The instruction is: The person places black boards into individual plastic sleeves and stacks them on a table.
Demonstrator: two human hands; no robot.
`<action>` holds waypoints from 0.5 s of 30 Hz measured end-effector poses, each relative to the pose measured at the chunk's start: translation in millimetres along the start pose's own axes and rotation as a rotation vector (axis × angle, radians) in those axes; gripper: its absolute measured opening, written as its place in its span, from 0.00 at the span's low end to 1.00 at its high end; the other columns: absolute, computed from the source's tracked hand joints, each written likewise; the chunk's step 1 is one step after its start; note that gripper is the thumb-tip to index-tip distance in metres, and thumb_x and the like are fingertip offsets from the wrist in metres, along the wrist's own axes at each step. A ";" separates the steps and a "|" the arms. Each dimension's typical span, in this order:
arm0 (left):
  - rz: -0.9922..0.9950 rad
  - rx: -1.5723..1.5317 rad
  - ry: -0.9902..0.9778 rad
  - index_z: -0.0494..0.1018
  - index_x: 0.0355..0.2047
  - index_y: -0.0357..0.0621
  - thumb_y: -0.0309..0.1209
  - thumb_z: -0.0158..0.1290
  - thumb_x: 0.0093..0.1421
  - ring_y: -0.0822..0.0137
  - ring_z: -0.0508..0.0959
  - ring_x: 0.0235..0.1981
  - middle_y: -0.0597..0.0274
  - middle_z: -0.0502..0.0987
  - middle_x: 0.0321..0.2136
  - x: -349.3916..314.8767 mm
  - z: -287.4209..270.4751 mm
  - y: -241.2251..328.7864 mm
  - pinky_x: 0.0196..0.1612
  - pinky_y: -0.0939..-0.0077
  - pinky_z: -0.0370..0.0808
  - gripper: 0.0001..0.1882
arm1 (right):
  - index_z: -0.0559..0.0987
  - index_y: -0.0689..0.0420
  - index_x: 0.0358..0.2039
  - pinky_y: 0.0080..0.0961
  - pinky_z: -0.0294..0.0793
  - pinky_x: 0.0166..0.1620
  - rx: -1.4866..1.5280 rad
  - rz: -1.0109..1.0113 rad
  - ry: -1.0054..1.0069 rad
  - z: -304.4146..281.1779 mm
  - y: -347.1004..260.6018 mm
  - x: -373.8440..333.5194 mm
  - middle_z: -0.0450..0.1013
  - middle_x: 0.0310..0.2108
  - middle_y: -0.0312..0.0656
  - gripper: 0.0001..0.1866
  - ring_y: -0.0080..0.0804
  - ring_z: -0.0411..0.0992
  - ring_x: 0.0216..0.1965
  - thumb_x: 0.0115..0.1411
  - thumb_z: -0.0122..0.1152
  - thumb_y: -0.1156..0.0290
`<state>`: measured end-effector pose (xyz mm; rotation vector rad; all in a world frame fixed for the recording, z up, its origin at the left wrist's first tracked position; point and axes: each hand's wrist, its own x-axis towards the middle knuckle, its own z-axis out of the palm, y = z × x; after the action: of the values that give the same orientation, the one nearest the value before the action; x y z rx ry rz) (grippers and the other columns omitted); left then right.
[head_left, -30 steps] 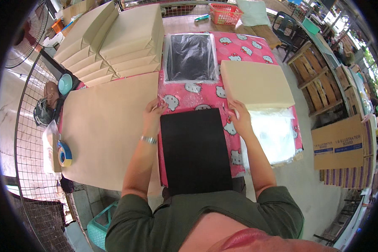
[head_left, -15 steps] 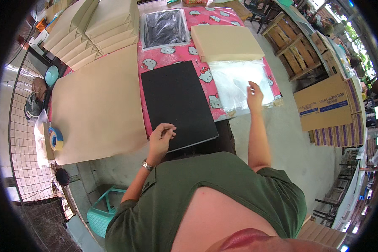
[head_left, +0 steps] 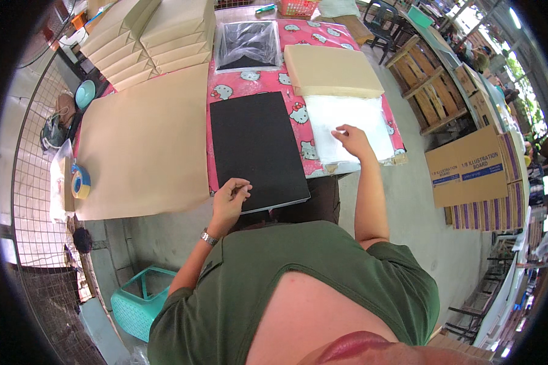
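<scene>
A black flat stack of sheets or board (head_left: 259,146) with a pale edge lies at the table's front. Over its near left corner is my left hand (head_left: 230,199), loosely curled with nothing visible in it; whether the fingertips touch the surface I cannot tell. To the right, my right hand (head_left: 353,141) hovers at a pile of clear plastic sheets or bags (head_left: 323,115), fingers partly stretched and apart, nothing visible between them. Just beyond the plastic is a thick tan paper-wrapped block (head_left: 335,70). A plastic-wrapped black pack (head_left: 248,45) lies farther back.
Brown paper (head_left: 146,140) covers the table's left, with a tape roll (head_left: 80,184) on its edge and stacked tan packages (head_left: 125,45) behind. A pink patterned cover (head_left: 228,91) lies underneath. A teal stool (head_left: 140,304) stands lower left; cartons (head_left: 469,164) are at right.
My right hand has moved left over the plastic sheets. My left hand stays by the black stack's near left corner. The whole view has shifted slightly.
</scene>
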<state>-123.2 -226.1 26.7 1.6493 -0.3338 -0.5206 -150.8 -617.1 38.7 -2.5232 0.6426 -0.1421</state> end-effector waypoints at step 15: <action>0.076 0.199 0.447 0.73 0.37 0.41 0.24 0.49 0.59 0.75 0.72 0.30 0.64 0.76 0.32 68.0 -50.0 -3.1 0.34 0.83 0.69 0.07 | 0.77 0.62 0.39 0.25 0.71 0.38 0.467 -0.214 0.106 77.9 -78.3 161.9 0.75 0.31 0.43 0.15 0.32 0.73 0.32 0.56 0.58 0.65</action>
<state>-39.6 -217.1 18.2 1.8828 -0.1180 -0.0534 41.9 -598.5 8.2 -2.1309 0.3279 -0.4508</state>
